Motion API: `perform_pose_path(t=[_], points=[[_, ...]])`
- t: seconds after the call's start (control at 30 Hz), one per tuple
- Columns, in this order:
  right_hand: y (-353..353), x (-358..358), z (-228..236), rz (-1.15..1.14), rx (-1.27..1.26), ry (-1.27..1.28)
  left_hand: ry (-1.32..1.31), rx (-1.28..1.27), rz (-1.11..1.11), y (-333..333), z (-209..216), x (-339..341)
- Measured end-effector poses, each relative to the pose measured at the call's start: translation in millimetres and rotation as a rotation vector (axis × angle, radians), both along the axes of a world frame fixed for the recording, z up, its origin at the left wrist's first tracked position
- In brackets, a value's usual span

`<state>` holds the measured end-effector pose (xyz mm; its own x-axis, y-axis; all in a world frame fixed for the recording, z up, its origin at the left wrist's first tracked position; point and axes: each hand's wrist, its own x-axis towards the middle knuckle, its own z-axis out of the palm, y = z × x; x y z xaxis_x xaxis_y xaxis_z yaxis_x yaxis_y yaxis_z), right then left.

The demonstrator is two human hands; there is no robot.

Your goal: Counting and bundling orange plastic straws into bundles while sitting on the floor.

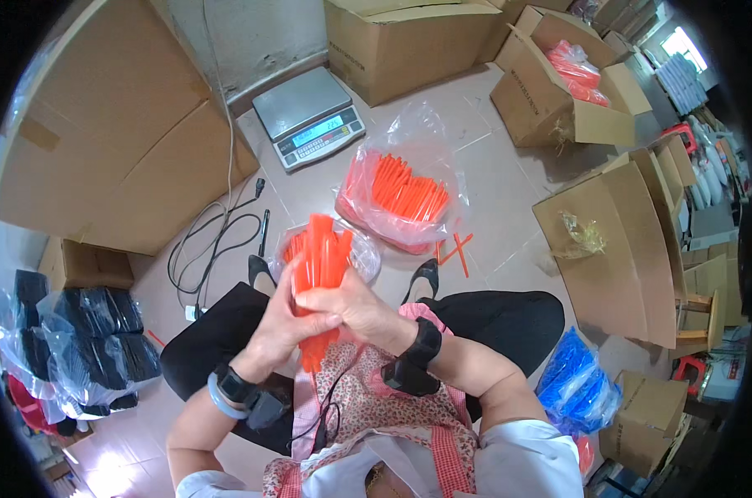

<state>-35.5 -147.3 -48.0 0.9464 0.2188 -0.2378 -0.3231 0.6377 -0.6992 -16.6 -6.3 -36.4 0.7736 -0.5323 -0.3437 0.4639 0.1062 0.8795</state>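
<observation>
A bundle of orange plastic sticks (320, 257) stands lengthwise between my two hands, above my lap. My left hand (278, 325) wraps its left side, thumb across the front. From the right, my right hand (349, 309) closes round the same bundle. Just beyond, partly covered by the bundle, a round clear-rimmed container (364, 256) holds more orange pieces. Farther out, an open clear plastic bag (421, 133) is filled with orange sticks (409, 189). A few loose orange sticks (456, 251) lie on the floor to its right.
A digital scale (303, 108) sits at the far left-centre, lit display. Black cable (214, 264) coils on the floor at left. Large cardboard boxes (119, 124) stand around, one with orange bags (576, 70). Bagged black items (94, 340) lie left; a blue bag (576, 382) lies right.
</observation>
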Motion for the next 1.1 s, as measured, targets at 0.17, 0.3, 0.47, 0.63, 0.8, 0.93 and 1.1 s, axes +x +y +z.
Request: perform_pose_path(t=[0.17, 0.3, 0.47, 0.63, 0.8, 0.93, 1.1], points=[[-9.4, -23.5, -23.4, 0.269, -0.452, -0.174, 0.288, -0.020, -0.037, 4.8, -12.6, -43.2], [-46.0, -25.6, -9.6, 0.574, -1.030, -0.545, 0.472, -0.039, -0.126, 8.0, -30.5, -70.7], [-171.9, 61.9, -61.9, 0.439, -1.083, -0.226, 0.477, 0.025, -0.281, -0.4, -11.3, -63.7], [-210.0, 147.3, -199.4, -0.003, -1.187, 0.096, 0.504, -0.025, -0.177, 1.6, -14.8, -53.9], [-189.8, 180.3, -294.2, -0.152, -1.429, 0.314, 0.571, 0.030, -0.048, 2.7, -22.4, -43.5], [-155.5, 187.6, -302.4, -0.399, -1.646, 0.357, 0.585, 0.057, -0.051, 4.2, -22.8, -38.2], [-152.2, 196.7, -301.6, -0.233, -1.514, 0.522, 0.582, 0.077, -0.051, 4.9, -19.3, -36.2]])
